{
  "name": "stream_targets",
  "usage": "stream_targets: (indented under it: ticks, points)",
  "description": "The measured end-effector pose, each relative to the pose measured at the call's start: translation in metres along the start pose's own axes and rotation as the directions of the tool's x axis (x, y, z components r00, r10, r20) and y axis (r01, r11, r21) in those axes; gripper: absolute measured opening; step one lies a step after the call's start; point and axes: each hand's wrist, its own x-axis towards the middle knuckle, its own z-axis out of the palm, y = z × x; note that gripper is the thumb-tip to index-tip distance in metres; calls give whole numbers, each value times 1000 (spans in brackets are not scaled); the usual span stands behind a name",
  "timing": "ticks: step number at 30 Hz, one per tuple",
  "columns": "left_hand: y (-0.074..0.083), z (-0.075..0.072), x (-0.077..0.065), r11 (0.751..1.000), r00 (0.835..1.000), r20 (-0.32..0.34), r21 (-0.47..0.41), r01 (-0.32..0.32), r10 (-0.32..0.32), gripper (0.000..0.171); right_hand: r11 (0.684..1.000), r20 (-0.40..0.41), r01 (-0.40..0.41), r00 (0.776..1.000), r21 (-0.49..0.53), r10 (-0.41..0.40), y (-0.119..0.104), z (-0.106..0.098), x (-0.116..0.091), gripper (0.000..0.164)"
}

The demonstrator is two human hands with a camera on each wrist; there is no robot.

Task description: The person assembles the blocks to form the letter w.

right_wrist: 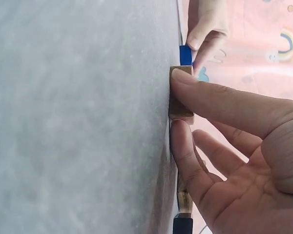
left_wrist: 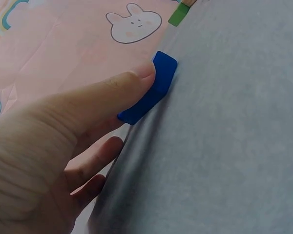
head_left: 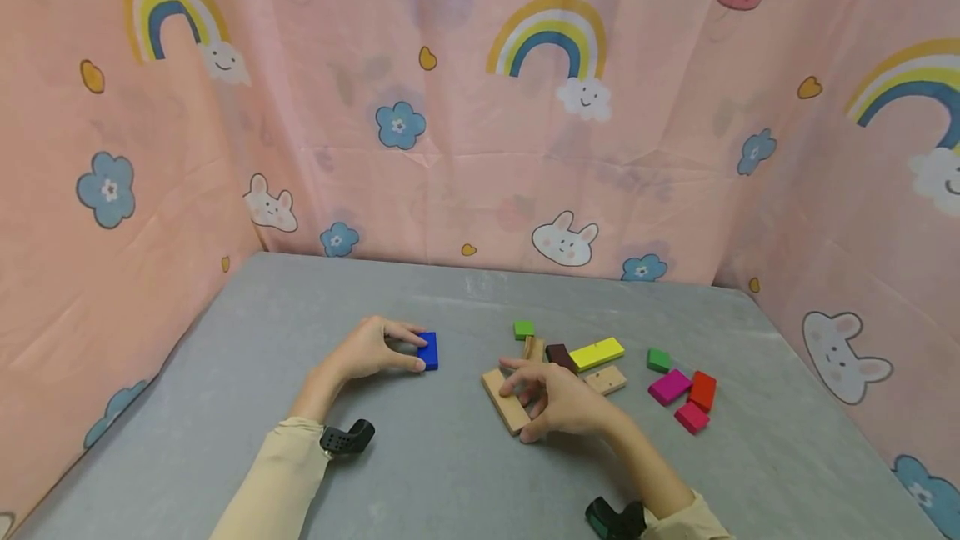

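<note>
Two bare hands work over a grey desk: on the left, the left hand pinches a flat, rectangular blue block between thumb and fingers, while the right hand, near the middle, grips a long, pale tan, wooden-looking block by thumb and fingertips. The step in hand appears to be the positioning of one block per hand, the two well apart; whether they are being set down or picked up cannot be told. The next move seems to call for squaring each block against the desk before easing either grip. Just beyond the right hand lie a bright yellow oblong block, a dark brown block and a small, flat green block; farther right, a magenta block and an orange-red block sit close together. No brand, label or writing can be read, neither on the blocks nor on the black wrist-worn device; the pink fabric backdrop carries only printed rainbows, rabbits, flowers, hearts and strawberries.
</note>
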Motion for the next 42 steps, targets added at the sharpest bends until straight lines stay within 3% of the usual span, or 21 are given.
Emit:
stream_targets:
  ticks: [14, 27, 42]
  points:
    - [-3, 3, 1, 999, 1000, -5, 47, 17, -16, 39, 999, 27, -47, 999, -19, 47, -6, 6, 3, 44]
    - [1, 1, 1, 998, 1000, 0, 62, 29, -29, 37, 997, -4, -57, 998, -50, 57, -11, 8, 2, 43]
    - [1, 2, -1, 994, 997, -65, 105, 36, -30, 41, 996, -10, -58, 998, -61, 57, -6, 9, 3, 45]
